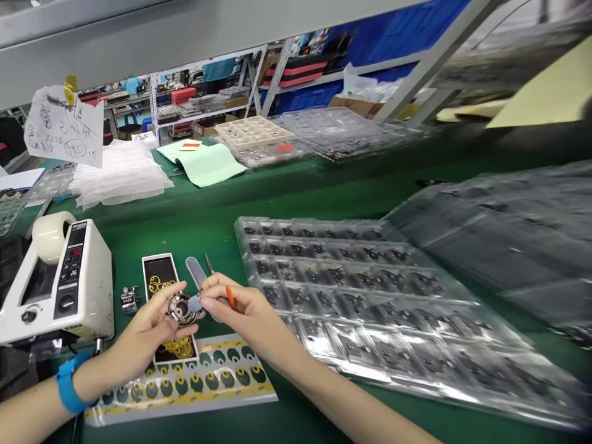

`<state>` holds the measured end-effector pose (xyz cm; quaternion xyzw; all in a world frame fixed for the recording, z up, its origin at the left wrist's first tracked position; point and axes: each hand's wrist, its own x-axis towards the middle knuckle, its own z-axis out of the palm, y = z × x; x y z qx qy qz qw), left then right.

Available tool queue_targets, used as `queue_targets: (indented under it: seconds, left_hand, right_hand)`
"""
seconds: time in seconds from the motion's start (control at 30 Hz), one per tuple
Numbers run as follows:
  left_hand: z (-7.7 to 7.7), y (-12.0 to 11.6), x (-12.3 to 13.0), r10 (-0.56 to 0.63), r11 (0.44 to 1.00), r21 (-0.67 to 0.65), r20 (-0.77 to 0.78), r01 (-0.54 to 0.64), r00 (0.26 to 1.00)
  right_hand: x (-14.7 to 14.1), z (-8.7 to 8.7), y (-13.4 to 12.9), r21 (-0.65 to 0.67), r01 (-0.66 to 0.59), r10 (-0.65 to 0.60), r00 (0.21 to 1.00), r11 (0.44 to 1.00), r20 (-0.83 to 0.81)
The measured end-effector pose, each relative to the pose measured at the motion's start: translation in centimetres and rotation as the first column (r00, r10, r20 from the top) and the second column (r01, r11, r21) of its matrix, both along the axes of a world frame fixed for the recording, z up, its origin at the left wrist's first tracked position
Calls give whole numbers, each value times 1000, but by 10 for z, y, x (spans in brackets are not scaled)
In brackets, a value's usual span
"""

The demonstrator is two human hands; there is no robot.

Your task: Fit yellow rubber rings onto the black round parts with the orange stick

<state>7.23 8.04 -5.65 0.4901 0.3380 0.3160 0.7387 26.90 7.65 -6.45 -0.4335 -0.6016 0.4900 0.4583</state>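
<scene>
My left hand [160, 317] holds a small round part [182, 309] with a dark and silvery ring-shaped face, gripped at its edge between thumb and fingers. Close against it, my right hand [234, 305] is closed in a pinch with a slim orange tool [230, 297] showing between the fingers. A small bluish translucent piece [195, 303] is at its fingertips, over the round part's edge. Under the hands stands a white-rimmed box [146, 271] with yellow rings [178, 348]. A translucent flat stick [195, 270] and a pointed metal tool [209, 263] lie beside it, partly hidden by my right hand.
A sheet of yellow-and-dark stickers [203, 385] lies in front. Left are a tape dispenser [87, 283] and a small metal counter [129, 300]. A large clear tray [346, 271] of dark parts fills the right. Papers [208, 163] and trays [254, 131] lie behind.
</scene>
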Motion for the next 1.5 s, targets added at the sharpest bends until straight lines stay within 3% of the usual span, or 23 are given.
queue_targets:
  seconds: [0.13,0.37,0.73,1.0,1.27,1.5]
  left_hand:
    - [3,-4,2,-14,996,89,-99,22,995]
    - [4,-6,4,-7,987,158,-178,36,984]
    - [3,-12,6,47,985,172,-127,-25,991]
    - [1,-6,5,79,980,190,-97,-60,992]
    - [12,-6,3,144,957,259,-19,-134,989]
    - [25,-4,1,265,907,343,-12,-245,964]
  right_hand:
    - [-2,-1,4,-114,32,-37,998,993,-41]
    - [-7,4,0,-111,53,-61,995,992,-77]
    - [-16,6,-5,76,160,-165,985,984,55]
    - [-18,7,2,149,134,-154,980,980,127]
    - [-18,32,13,215,9,-46,984,977,169]
    - [-23,55,24,304,-53,-26,967,951,252]
